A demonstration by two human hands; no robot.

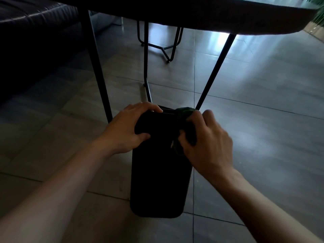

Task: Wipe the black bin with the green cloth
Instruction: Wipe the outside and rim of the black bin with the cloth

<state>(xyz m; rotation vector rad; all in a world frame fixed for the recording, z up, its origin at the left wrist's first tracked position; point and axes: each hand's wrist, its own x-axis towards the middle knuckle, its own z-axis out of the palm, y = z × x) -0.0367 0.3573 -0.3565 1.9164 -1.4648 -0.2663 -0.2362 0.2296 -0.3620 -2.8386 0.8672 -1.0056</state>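
Observation:
The black bin (pixel 157 176) stands on the tiled floor in front of me, narrow and tall, seen from above in dim light. My left hand (pixel 128 127) grips its top at the left, fingers curled over the far rim and thumb on the near side. My right hand (pixel 206 142) is closed on the bunched green cloth (pixel 185 116) and presses it against the bin's upper right edge. Part of the cloth is hidden under my fingers.
A dark table (pixel 210 16) overhangs the bin, its thin black legs (pixel 98 67) slanting down on both sides. A black wire stand (pixel 163 46) sits farther back. A dark sofa (pixel 31 41) fills the left. Grey floor tiles (pixel 263 102) spread to the right.

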